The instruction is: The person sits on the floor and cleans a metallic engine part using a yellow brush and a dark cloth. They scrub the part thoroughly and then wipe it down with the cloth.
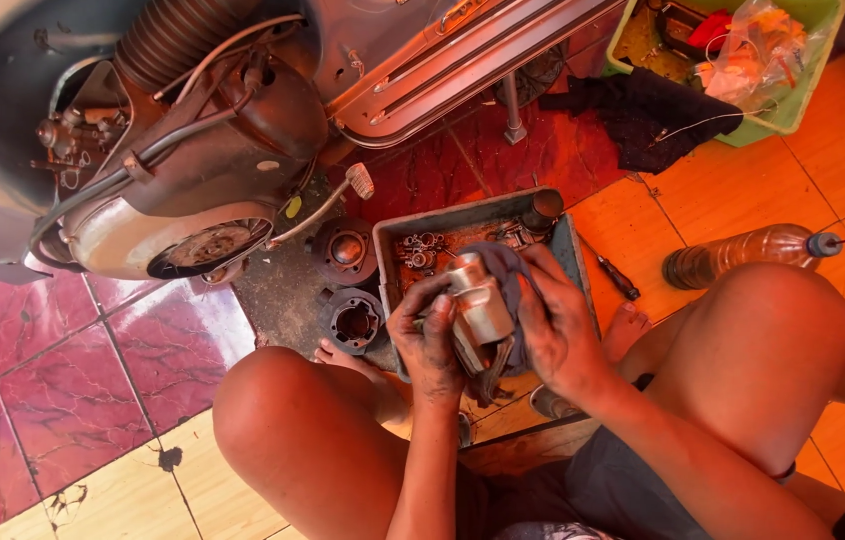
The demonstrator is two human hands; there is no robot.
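My left hand (425, 340) and my right hand (558, 330), both blackened with grease, hold a small metal engine part (481, 303) between them, wrapped partly in a grey rag (511, 270). They hover over a grey metal tray (563, 235) on the floor that holds small parts. My bare knees frame the hands on either side.
A scooter engine (193, 170) with hoses sits upper left. Round metal parts (353, 322) lie beside the tray. A screwdriver (615, 275), a plastic bottle (743, 252), a black cloth (653, 115) and a green bin (793, 110) lie to the right on red and orange tiles.
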